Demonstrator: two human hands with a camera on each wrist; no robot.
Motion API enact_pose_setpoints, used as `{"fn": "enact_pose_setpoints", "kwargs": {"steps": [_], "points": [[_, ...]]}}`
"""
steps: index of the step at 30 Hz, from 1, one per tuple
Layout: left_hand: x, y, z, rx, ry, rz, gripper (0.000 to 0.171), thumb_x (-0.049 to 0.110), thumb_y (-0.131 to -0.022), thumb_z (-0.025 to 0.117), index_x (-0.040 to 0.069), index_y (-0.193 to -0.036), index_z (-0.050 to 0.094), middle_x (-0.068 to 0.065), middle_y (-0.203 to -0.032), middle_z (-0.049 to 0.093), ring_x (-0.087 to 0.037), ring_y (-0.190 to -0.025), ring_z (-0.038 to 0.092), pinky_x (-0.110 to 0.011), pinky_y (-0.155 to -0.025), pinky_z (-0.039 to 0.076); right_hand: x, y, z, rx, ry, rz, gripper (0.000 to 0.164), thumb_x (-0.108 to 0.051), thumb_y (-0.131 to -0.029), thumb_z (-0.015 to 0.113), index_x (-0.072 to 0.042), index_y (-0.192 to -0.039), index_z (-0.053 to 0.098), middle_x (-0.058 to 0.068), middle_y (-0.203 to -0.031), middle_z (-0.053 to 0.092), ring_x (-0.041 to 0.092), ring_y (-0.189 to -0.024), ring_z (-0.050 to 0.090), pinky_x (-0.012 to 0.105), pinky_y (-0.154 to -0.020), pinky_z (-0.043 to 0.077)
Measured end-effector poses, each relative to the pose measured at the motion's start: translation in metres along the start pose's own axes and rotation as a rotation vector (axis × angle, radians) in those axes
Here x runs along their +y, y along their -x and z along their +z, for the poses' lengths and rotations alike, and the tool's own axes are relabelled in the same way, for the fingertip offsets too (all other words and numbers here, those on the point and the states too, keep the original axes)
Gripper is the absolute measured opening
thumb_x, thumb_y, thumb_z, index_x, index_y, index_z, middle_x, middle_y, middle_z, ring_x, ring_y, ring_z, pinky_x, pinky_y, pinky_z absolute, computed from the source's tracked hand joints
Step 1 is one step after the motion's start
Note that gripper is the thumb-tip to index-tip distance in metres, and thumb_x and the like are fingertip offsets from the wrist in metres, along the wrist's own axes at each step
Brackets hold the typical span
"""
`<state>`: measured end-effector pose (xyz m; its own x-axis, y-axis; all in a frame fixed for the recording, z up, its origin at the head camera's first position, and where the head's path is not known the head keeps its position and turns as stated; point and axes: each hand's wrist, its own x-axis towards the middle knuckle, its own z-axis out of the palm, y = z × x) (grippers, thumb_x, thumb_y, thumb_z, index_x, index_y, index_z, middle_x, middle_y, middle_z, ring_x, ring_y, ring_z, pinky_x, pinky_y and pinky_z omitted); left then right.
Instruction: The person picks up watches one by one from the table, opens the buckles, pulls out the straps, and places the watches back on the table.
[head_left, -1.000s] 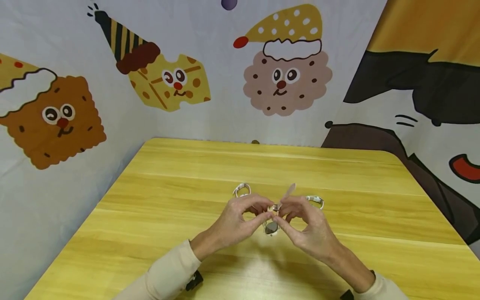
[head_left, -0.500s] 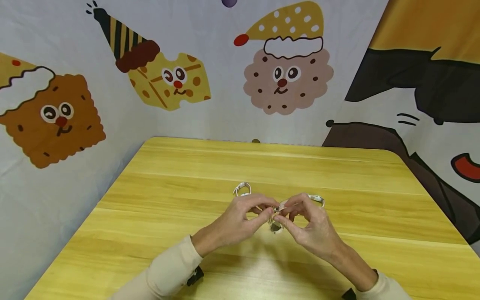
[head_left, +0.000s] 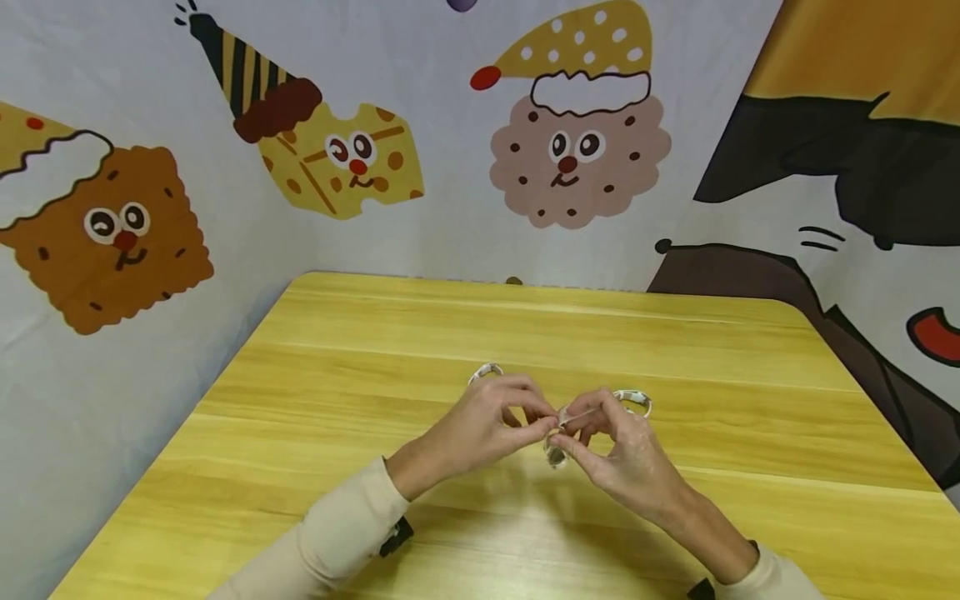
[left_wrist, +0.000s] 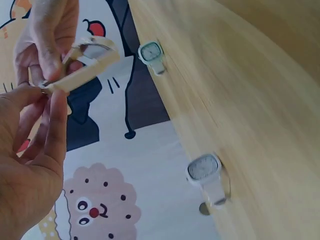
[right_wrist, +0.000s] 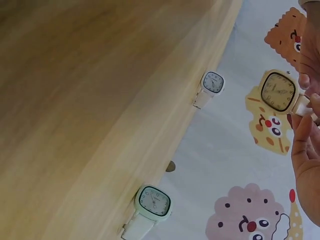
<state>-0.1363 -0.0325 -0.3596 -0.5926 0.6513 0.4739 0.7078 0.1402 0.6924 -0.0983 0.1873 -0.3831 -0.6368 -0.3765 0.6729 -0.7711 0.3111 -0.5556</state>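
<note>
A cream wristwatch [head_left: 555, 452] is held up over the table between both hands, its case hanging below the fingertips. My left hand [head_left: 495, 425] pinches the strap near the buckle with thumb and fingers. From the other side, my right hand [head_left: 618, 437] pinches the strap as well. In the left wrist view the band of this wristwatch [left_wrist: 82, 77] forms a loop, with the fingertips of both hands meeting at its end. The right wrist view shows its squarish dial [right_wrist: 279, 92] with a dark ring. Fingers hide most of the buckle.
Two more wristwatches stand on the wooden table [head_left: 360, 333] beyond the hands. A white wristwatch [left_wrist: 204, 168] is at the left, partly behind my left hand in the head view. A pale green wristwatch [right_wrist: 154, 201] stands at the right. A cartoon-printed cloth [head_left: 450, 242] hangs behind.
The strap end that stuck up by my right fingers has come down toward the buckle. The held wristwatch and my left hand have shifted slightly right, covering more of the white wristwatch.
</note>
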Motion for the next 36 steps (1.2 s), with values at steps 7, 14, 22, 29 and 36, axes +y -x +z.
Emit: {"fn": "enact_pose_setpoints", "kwargs": {"steps": [7, 14, 22, 29, 36], "points": [[-0.001, -0.001, 0.001, -0.026, 0.023, -0.044, 0.008, 0.005, -0.097, 0.071, 0.002, -0.096, 0.078, -0.003, -0.094, 0.072, -0.002, -0.081, 0.064, -0.019, -0.065, 0.057, -0.002, 0.001, -0.001, -0.026, 0.005, 0.037, 0.049, 0.016, -0.072, 0.084, -0.003, -0.109, 0.058, 0.003, -0.093, 0.069, 0.010, -0.069, 0.065, 0.017, -0.058, 0.051], [-0.005, 0.004, 0.008, 0.013, 0.029, 0.015, 0.004, 0.000, -0.096, 0.069, 0.001, -0.097, 0.073, -0.003, -0.092, 0.069, -0.004, -0.084, 0.063, -0.018, -0.070, 0.057, -0.002, 0.001, 0.000, -0.031, -0.017, 0.047, 0.048, 0.016, -0.072, 0.085, -0.002, -0.107, 0.058, 0.004, -0.094, 0.069, 0.011, -0.070, 0.066, 0.021, -0.061, 0.055], [-0.004, 0.006, 0.012, 0.078, 0.110, -0.009, 0.004, 0.000, -0.098, 0.066, 0.003, -0.097, 0.069, -0.001, -0.094, 0.066, -0.007, -0.086, 0.064, -0.022, -0.074, 0.058, -0.003, -0.002, 0.001, 0.010, -0.053, 0.011, 0.052, 0.021, -0.069, 0.082, 0.002, -0.110, 0.056, 0.008, -0.095, 0.070, 0.014, -0.072, 0.066, 0.021, -0.067, 0.056], [-0.003, 0.007, 0.012, 0.118, 0.137, -0.047, 0.010, -0.004, -0.094, 0.066, 0.006, -0.095, 0.067, 0.002, -0.092, 0.063, -0.008, -0.084, 0.062, -0.025, -0.071, 0.059, -0.009, -0.002, -0.001, 0.001, -0.081, 0.087, 0.050, 0.023, -0.073, 0.080, 0.003, -0.111, 0.053, 0.006, -0.100, 0.070, 0.014, -0.079, 0.068, 0.023, -0.070, 0.057], [-0.008, 0.008, 0.013, 0.144, 0.119, -0.020, 0.014, -0.005, -0.091, 0.066, 0.009, -0.092, 0.068, 0.003, -0.092, 0.064, -0.009, -0.083, 0.061, -0.025, -0.068, 0.059, -0.010, -0.003, -0.006, -0.005, -0.085, 0.104, 0.050, 0.024, -0.075, 0.078, 0.002, -0.112, 0.053, 0.004, -0.099, 0.070, 0.015, -0.080, 0.068, 0.024, -0.068, 0.056]]}}
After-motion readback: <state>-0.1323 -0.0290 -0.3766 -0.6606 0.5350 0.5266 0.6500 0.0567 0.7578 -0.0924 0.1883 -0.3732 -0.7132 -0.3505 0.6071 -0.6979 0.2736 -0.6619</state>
